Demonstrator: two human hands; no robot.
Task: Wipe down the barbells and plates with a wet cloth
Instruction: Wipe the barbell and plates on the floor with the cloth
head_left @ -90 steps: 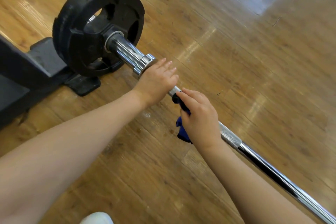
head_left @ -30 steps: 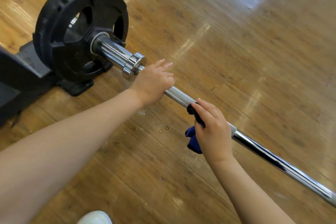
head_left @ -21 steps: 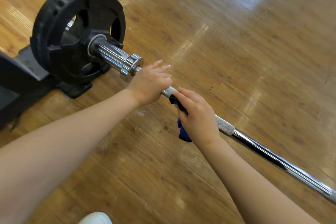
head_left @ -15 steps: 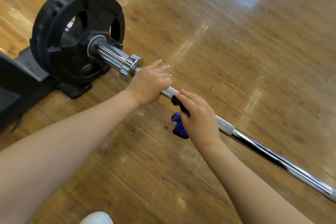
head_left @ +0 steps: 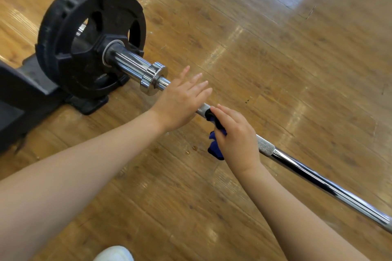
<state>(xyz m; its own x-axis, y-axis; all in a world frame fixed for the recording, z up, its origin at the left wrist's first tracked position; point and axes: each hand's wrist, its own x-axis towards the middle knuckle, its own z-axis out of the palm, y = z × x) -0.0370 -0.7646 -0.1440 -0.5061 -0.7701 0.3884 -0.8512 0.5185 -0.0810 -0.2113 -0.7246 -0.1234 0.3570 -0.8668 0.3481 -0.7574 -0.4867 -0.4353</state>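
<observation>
A chrome barbell (head_left: 318,178) slants from a black weight plate (head_left: 70,34) at upper left down to the right edge. My left hand (head_left: 180,101) rests on the bar just below the sleeve collar (head_left: 153,78), fingers straight and spread. My right hand (head_left: 235,135) grips a dark blue cloth (head_left: 215,148) wrapped around the knurled part of the bar, right next to the left hand. A loose end of the cloth hangs below the bar.
The plate stands against a black stand base (head_left: 23,89) at the left edge. Glossy wooden floor (head_left: 275,59) spreads all around. The toe of a white shoe (head_left: 114,254) shows at the bottom edge.
My right hand slid the cloth up the bar from the knurl's lower end to beside my left hand. My left hand's fingers have straightened on the bar.
</observation>
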